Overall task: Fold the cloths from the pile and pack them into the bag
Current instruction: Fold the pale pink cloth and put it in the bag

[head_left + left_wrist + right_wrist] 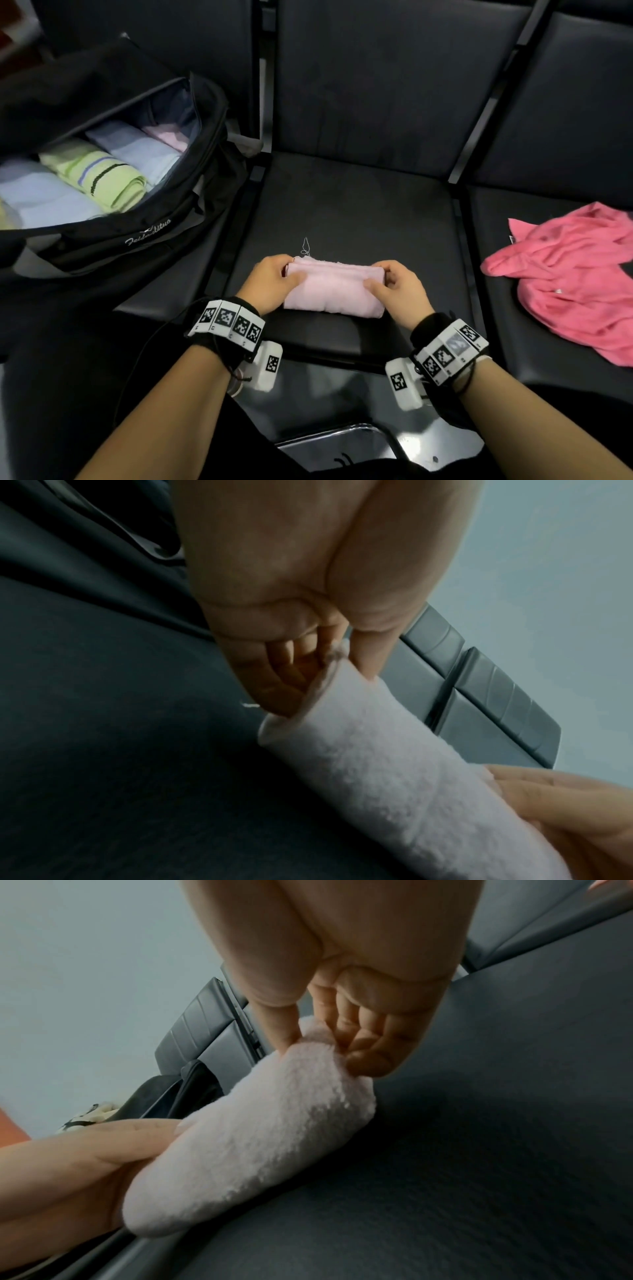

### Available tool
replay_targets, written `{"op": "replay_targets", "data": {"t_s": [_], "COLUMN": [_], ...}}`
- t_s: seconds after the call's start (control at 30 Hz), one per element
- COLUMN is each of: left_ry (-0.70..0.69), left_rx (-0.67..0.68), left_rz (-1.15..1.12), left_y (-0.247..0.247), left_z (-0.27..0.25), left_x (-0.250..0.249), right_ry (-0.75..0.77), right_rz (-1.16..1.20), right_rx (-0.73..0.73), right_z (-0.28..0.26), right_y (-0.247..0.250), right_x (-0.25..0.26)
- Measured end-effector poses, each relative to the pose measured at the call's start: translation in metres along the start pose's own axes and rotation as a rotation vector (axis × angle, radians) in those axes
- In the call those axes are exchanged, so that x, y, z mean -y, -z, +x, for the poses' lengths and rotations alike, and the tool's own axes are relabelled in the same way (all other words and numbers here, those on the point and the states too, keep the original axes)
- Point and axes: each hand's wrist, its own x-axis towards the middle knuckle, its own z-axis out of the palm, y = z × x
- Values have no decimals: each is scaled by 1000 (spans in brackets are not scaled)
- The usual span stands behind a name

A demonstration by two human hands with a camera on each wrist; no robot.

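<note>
With the left hand (pixel 274 279) and right hand (pixel 397 286) each pinching an end of the folded pale pink cloth (pixel 334 289), right of the bag (pixel 144 226), keep both pinches even so the layers stay aligned.

Bag (pixel 102 236) cut off at the left edge, its white lettering too small to read, pink cloth pile (pixel 568 277) cropped at right edge, left hand's fingertips (pixel 286 265) hidden behind folded pink cloth (pixel 334 289).

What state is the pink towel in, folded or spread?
Folded: the pink towel is a compact layered rectangle on the seat, both hands pinching its ends.
</note>
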Motion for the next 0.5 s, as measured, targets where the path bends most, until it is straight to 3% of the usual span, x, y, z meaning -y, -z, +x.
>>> {"op": "replay_targets", "data": {"t_s": [0.27,0.5], "left_ry": [98,164], "left_rx": [-128,-149], "left_rz": [122,228], "left_y": [-22,-27], "left_z": [15,19], "left_x": [10,16], "right_ry": [-96,-156], "right_rz": [-100,-122], "right_rx": [-39,88], "right_z": [16,27], "right_y": [-8,-7], "right_x": [-19,-18]}}
